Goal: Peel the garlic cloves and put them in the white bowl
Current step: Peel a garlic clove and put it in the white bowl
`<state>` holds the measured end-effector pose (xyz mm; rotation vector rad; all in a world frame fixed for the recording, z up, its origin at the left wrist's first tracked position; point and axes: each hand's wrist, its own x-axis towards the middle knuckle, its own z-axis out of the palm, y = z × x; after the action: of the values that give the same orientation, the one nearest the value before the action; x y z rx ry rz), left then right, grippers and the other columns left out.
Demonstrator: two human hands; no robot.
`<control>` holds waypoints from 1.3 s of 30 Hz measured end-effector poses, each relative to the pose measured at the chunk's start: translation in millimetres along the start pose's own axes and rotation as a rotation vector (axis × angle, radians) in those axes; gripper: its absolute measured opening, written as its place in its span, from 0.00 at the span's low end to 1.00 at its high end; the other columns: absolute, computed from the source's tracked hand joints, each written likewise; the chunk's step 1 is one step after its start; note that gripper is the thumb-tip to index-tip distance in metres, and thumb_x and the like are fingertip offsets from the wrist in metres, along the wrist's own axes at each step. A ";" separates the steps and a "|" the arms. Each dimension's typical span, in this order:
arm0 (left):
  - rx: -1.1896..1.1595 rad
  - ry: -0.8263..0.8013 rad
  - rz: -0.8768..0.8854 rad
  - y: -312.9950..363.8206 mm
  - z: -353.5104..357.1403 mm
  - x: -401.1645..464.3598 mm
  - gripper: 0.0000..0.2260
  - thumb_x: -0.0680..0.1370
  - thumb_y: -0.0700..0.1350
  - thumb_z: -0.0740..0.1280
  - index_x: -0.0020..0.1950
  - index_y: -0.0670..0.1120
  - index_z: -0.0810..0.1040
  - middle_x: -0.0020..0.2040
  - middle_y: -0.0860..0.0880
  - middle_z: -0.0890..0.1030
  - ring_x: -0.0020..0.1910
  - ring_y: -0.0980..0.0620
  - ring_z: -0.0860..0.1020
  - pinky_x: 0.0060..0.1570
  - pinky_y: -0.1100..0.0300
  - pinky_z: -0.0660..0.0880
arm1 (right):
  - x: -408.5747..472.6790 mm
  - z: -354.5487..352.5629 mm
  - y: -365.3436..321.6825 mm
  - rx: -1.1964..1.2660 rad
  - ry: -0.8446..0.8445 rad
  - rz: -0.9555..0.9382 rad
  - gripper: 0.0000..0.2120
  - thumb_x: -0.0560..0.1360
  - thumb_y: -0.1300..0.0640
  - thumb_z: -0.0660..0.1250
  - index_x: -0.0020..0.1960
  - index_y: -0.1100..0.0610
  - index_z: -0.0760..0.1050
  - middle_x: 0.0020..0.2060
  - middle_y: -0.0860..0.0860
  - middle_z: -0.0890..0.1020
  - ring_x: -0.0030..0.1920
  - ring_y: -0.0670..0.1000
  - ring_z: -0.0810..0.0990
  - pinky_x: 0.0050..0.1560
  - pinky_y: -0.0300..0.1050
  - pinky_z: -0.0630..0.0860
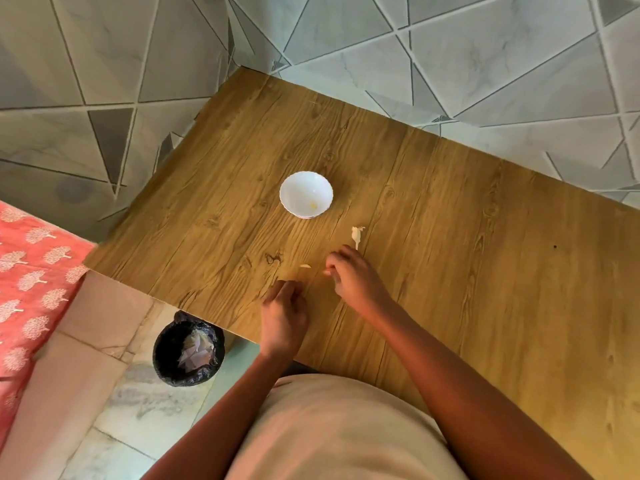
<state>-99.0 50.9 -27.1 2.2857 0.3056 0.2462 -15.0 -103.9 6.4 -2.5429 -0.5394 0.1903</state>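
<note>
A white bowl (pixel 306 194) with a scalloped rim stands on the wooden table (pixel 450 237); a small yellowish bit lies inside it. A garlic stem remnant (pixel 357 235) lies to the bowl's lower right. A small pale piece of garlic (pixel 305 266) lies between the bowl and my hands. My right hand (pixel 353 277) rests on the table with curled fingers pinching a small pale bit at its fingertips. My left hand (pixel 284 315) sits at the table's near edge, fingers curled; what it holds, if anything, is hidden.
A black-lined waste bin (pixel 188 355) with papery scraps stands on the floor below the table's left edge. A red patterned cloth (pixel 31 282) covers something at the far left. A tiled wall (pixel 450 46) backs the table.
</note>
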 end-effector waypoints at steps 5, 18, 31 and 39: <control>-0.035 -0.215 0.251 3.6 19.6 -4.0 0.11 0.79 0.38 0.68 0.60 0.41 0.82 0.59 0.44 0.82 0.55 0.46 0.81 0.56 0.57 0.77 | -51.3 -10.4 38.4 0.019 0.307 0.281 0.13 0.76 0.69 0.69 0.59 0.60 0.81 0.53 0.54 0.79 0.55 0.53 0.76 0.52 0.48 0.78; 0.002 -0.300 0.383 6.5 32.4 -8.6 0.20 0.81 0.35 0.65 0.73 0.41 0.75 0.73 0.44 0.75 0.73 0.47 0.72 0.72 0.51 0.70 | -76.3 21.1 36.3 0.002 0.074 0.132 0.33 0.77 0.71 0.64 0.80 0.62 0.59 0.80 0.57 0.59 0.81 0.57 0.51 0.78 0.52 0.57; -0.027 -0.373 0.471 -7.4 20.8 -5.6 0.17 0.83 0.38 0.63 0.73 0.41 0.74 0.75 0.45 0.72 0.77 0.49 0.67 0.76 0.56 0.63 | -123.5 30.1 35.4 -0.384 0.000 -0.123 0.29 0.73 0.65 0.67 0.74 0.65 0.69 0.74 0.61 0.70 0.75 0.61 0.69 0.63 0.53 0.77; -0.026 -0.347 0.448 -5.5 21.6 -10.1 0.15 0.84 0.39 0.64 0.71 0.41 0.75 0.74 0.45 0.74 0.75 0.49 0.69 0.74 0.55 0.67 | -128.2 25.9 31.7 -0.415 0.068 -0.134 0.20 0.69 0.65 0.76 0.60 0.66 0.79 0.57 0.60 0.80 0.55 0.58 0.75 0.32 0.54 0.83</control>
<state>-103.5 36.5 -46.3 2.2971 -0.3887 0.0729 -127.2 -169.4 -28.8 -2.8834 -0.7880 -0.0655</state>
